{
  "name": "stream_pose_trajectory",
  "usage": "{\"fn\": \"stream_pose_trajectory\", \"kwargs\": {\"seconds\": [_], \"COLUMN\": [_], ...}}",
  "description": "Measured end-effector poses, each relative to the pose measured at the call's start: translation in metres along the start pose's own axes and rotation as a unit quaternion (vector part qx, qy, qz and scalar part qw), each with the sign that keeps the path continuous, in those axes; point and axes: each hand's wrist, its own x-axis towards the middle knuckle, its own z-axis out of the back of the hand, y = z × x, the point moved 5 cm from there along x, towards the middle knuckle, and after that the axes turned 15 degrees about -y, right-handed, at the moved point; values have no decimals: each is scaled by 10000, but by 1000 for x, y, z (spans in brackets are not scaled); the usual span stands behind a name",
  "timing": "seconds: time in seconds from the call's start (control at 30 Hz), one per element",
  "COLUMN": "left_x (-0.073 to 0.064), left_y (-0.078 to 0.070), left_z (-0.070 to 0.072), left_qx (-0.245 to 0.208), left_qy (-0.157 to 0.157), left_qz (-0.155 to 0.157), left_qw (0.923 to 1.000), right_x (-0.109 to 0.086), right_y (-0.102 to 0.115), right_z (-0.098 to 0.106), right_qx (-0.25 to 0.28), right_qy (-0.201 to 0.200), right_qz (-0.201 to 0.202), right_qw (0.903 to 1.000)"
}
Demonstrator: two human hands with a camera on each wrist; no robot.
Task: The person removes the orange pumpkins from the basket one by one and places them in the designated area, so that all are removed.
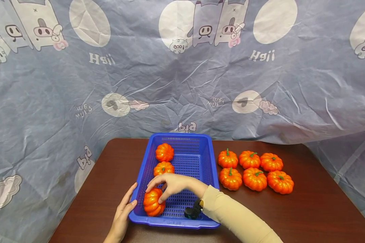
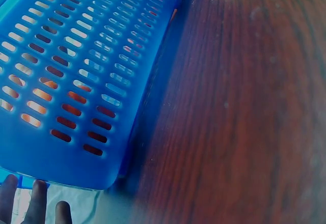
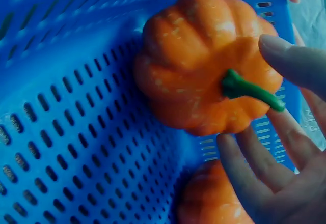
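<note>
In the front left corner of a blue plastic basket [image 1: 214, 175], my right hand [image 1: 173, 184] grips an orange pumpkin [image 1: 153, 204] between thumb and fingers. The pumpkin is tipped on its side, and its green stem [image 3: 252, 91] points toward the palm in the right wrist view. Two more pumpkins stand behind it along the basket's left wall: the nearer one [image 1: 163, 167] is partly hidden by the hand, the farther one [image 1: 164, 152] lies near the back. My left hand [image 1: 121, 209] rests with fairly straight fingers against the left rim; its fingertips [image 2: 38, 198] show at the basket's edge.
Several pumpkins [image 1: 254, 179] stand in two rows on the dark wooden table [image 1: 316, 202], right of the basket. A black wrist device [image 1: 193, 211] on the right arm hangs over the basket's front. Behind the table hangs a grey printed cloth [image 1: 182, 94].
</note>
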Motion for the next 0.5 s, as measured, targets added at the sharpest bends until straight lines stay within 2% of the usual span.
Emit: {"fn": "stream_pose_trajectory", "kwargs": {"seconds": [0.2,0.5], "left_x": [0,-1], "left_y": [1,-2], "left_z": [1,-2], "left_qx": [4,-16], "left_qy": [-6,-20], "left_qz": [120,6], "left_qw": [9999,10000], "right_x": [0,-4], "right_y": [-4,-7], "right_z": [-3,-4], "right_qx": [125,339], "right_qy": [41,56], "right_qz": [-231,-579], "right_qw": [9996,9977]}}
